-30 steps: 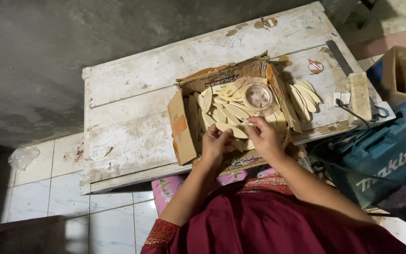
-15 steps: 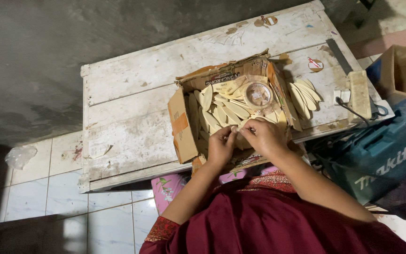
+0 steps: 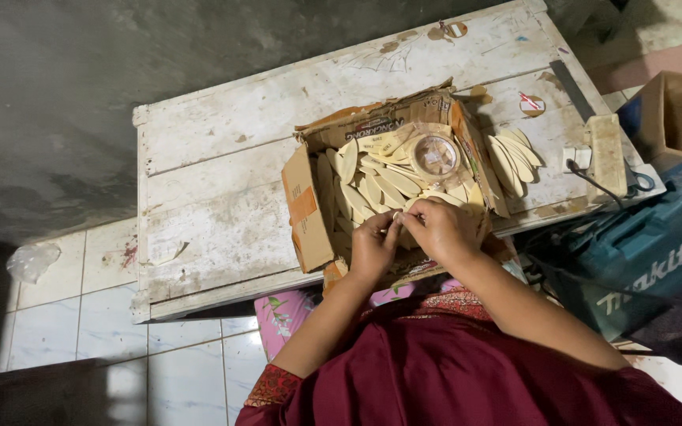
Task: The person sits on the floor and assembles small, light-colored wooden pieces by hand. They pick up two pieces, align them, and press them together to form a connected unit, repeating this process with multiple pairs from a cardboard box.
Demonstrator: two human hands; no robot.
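Note:
An open cardboard box (image 3: 307, 213) lies on a worn white wooden table (image 3: 222, 173) and holds several pale, leaf-shaped wooden pieces (image 3: 372, 189) and a roll of clear tape (image 3: 434, 154). My left hand (image 3: 372, 248) and my right hand (image 3: 440, 229) meet at the box's near edge, fingertips pinched together on one small pale piece. The piece itself is mostly hidden by my fingers. My red sleeves and lap fill the bottom of the view.
More leaf-shaped pieces (image 3: 515, 158) lie on the table right of the box. A wooden block (image 3: 605, 158) and a cable sit at the table's right end. A teal tool case (image 3: 645, 260) and a cardboard box (image 3: 680, 114) stand on the right. White floor tiles lie on the left.
My hands have drawn closer together, from apart over the box's front to touching at the fingertips on a small piece.

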